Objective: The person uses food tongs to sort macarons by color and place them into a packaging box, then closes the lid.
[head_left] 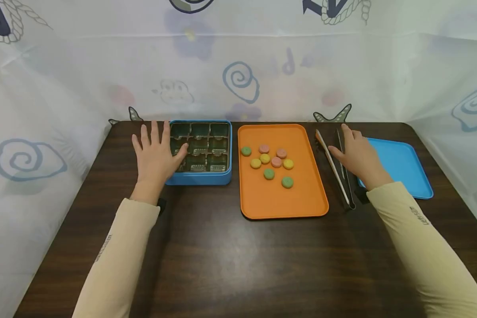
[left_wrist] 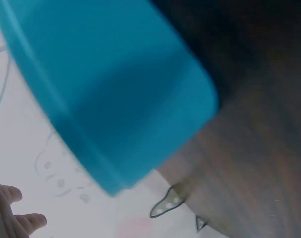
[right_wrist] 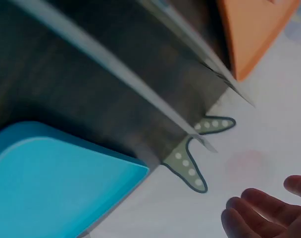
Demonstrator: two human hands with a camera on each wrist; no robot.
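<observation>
A: What's the biggest thing here?
B: The dark table (head_left: 222, 265). Near its far edge, just right of the middle, lies the orange tray (head_left: 284, 201).
A: And next?
B: The blue tray (head_left: 405, 163), towards the far right corner, partly behind the right forearm. Then the blue box (head_left: 198, 179) with 9 compartments, by the far edge, left of the orange tray.
A: The hands?
B: Left hand (head_left: 156, 159): fingers spread wide, gripping nothing, at the box's left side, thumb over its compartments. Right hand (head_left: 359, 157): loosely extended, grasping nothing, between tongs and blue tray.
A: Where are the tongs (head_left: 335, 170)?
B: Just left of the right hand, well apart from the left, arms parted, tips towards the far edge. I cannot tell whether the fingers touch them.
A: Smallest?
B: 9 round pieces (head_left: 265, 158) on the orange tray: 3 green, 3 pink, 3 yellow.
</observation>
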